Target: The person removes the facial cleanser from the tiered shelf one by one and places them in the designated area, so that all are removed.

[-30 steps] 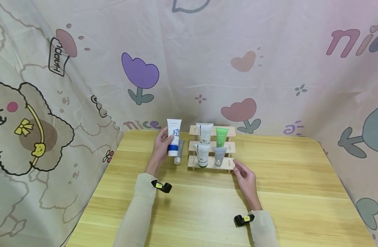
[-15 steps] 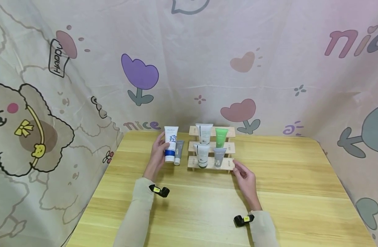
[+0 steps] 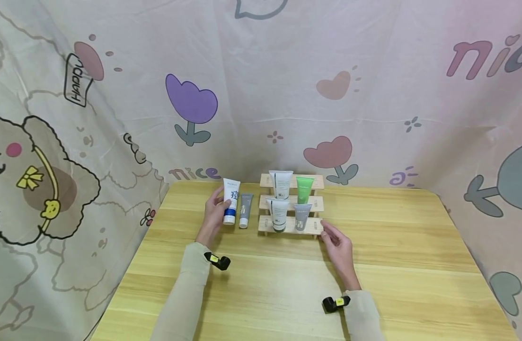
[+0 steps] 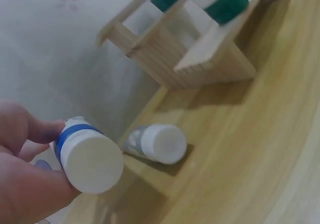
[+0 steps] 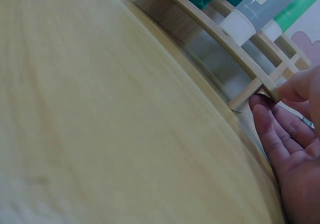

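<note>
My left hand (image 3: 213, 211) grips a white squeeze tube (image 3: 230, 203) with a blue band, cap end down. In the left wrist view the tube's white cap (image 4: 95, 164) faces the camera, held above the table. Just right of it a grey tube (image 3: 245, 210) lies on the table. My right hand (image 3: 339, 245) pinches the front right corner of a three-tier wooden rack (image 3: 267, 224), thumb above and fingers below the board. On the rack stand two white tubes, one at the back (image 3: 281, 183) and one in front (image 3: 278, 214), plus a green tube (image 3: 304, 189) and a small grey tube (image 3: 302, 216).
The wooden table (image 3: 269, 293) reaches forward to a patterned cloth backdrop (image 3: 261, 94), which also hangs along the left and right sides. The rack stands near the table's far edge.
My left hand has moved left and down with the white tube, away from over the grey tube, now uncovered. My right hand stays at the rack's corner.
</note>
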Demonstrator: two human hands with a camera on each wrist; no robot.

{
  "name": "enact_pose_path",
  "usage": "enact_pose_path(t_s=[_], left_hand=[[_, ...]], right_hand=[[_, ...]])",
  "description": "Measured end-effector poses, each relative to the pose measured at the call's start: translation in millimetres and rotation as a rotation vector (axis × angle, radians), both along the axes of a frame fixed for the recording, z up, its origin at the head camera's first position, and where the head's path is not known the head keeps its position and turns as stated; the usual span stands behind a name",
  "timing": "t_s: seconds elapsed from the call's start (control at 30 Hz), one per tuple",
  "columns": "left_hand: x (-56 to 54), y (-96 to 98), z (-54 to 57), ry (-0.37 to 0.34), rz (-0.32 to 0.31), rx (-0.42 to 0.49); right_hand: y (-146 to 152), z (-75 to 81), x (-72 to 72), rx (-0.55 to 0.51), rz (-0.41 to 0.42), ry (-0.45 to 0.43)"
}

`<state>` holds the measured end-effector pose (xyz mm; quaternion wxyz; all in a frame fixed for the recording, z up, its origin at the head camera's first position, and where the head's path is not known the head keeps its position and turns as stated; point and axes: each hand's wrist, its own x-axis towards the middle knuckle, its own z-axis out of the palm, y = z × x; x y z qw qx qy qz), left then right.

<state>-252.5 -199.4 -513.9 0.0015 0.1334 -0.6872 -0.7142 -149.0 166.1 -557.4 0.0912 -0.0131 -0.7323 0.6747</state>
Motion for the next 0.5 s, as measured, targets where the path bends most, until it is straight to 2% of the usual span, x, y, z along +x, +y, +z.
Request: enact_pose_path(t_s=[0.17,0.5], left_hand=[[-4.3,-2.4,-6.7,-0.033,0.024,-0.064],[-12.3,-1.6,-25.1,-0.028,0.032,-0.123]], right_hand=[[0.2,-1.2,-0.8,-0.004,0.009,0.002],[0.2,-0.1,-1.3,-0.007,0.007,-0.022]])
